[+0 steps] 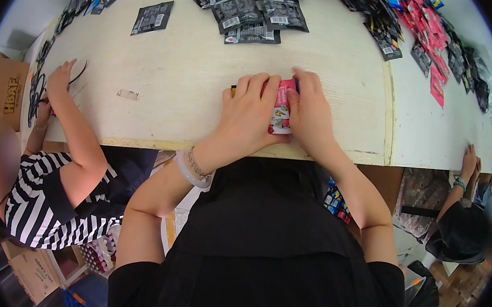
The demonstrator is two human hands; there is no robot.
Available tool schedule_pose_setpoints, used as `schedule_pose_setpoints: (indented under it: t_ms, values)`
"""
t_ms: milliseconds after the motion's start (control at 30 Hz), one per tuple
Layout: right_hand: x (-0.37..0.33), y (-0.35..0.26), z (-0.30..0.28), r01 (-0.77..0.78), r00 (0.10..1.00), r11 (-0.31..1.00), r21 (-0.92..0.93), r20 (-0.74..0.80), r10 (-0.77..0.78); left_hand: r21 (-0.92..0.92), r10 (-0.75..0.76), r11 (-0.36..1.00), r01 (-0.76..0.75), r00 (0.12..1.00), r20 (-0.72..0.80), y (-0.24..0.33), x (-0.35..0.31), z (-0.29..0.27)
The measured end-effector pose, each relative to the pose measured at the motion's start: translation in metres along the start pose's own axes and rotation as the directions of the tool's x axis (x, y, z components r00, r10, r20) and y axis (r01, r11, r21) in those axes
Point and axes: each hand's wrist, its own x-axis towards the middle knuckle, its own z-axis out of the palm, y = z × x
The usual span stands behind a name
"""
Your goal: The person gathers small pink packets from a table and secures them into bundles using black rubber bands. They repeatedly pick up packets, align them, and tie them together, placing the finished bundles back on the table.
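Near the table's front edge, a small bundle of pink packets with a red and white printed front is held between my two hands. My left hand wraps over it from the left, fingers bent. From the right, my right hand presses against its side, with the thumb across the front. A dark and yellow corner shows past the left hand's fingers; the rest of that piece is hidden. How many packets are in the bundle I cannot tell.
Several black packets lie piled at the far middle of the white table, with a single black packet to their left. Pink packets are heaped far right. Co-workers sit at left, in a striped shirt, and at right.
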Motion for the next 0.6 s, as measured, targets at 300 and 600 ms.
schedule_pose_setpoints:
  t_ms: [300,600]
  values:
    - [0.008,0.005,-0.029,-0.539,0.841,0.69,0.483,0.35,0.412,-0.099,-0.025,0.994,0.039,0.99,0.136,0.009,0.011,-0.001]
    - [0.021,0.001,-0.052,-0.657,0.714,-0.06,0.751,0.646,0.269,-0.592,0.138,0.755,-0.281,0.951,-0.276,-0.002,0.026,-0.04]
